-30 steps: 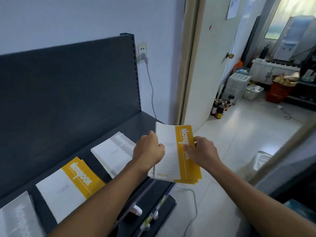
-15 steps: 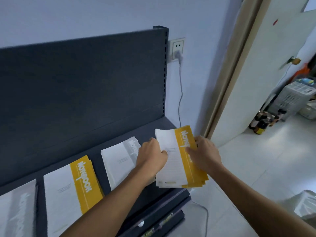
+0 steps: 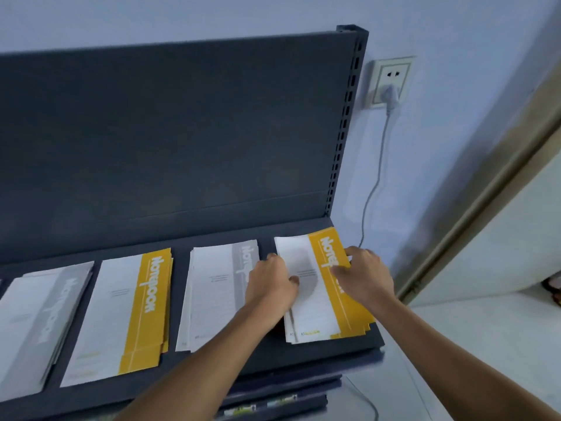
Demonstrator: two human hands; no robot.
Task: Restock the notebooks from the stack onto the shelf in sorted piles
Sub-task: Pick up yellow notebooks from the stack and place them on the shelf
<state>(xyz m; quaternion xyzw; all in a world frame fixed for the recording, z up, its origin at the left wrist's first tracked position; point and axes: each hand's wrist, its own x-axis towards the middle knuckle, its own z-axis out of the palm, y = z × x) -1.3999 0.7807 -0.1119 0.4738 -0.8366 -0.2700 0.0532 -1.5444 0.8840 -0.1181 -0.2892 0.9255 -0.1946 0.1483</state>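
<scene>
The left grip [image 3: 270,287] is curled over the left long edge of the yellow notebook pile [image 3: 309,314], thumb on the white cover. The right grip [image 3: 364,278] pinches the opposite edge, its fingertips [image 3: 337,270] lying on the yellow title band. The pile sits directly between the two, so neither hand is nearer. It lies at the right end of the shelf [image 3: 303,357], apparently down on the surface, though whether its weight is fully released cannot be told.

The pile's long axis runs from the shelf's front lip back toward the back panel [image 3: 182,132], leaning a little rightward at the far end. The copies are slightly fanned, with lower covers peeking out at the near edge. Judged from this, the coming move is to square the pile along that axis and let go.

Just left, apart by a narrow strip of bare shelf, lies a grey notebook pile [image 3: 215,296]. The left wrist crosses its right edge. Further left come a second yellow pile [image 3: 121,314] and another grey pile [image 3: 33,317], all parallel and alternating in colour. A wall socket [image 3: 391,80] with a plugged cable [image 3: 373,183] is beyond the shelf's right post.
</scene>
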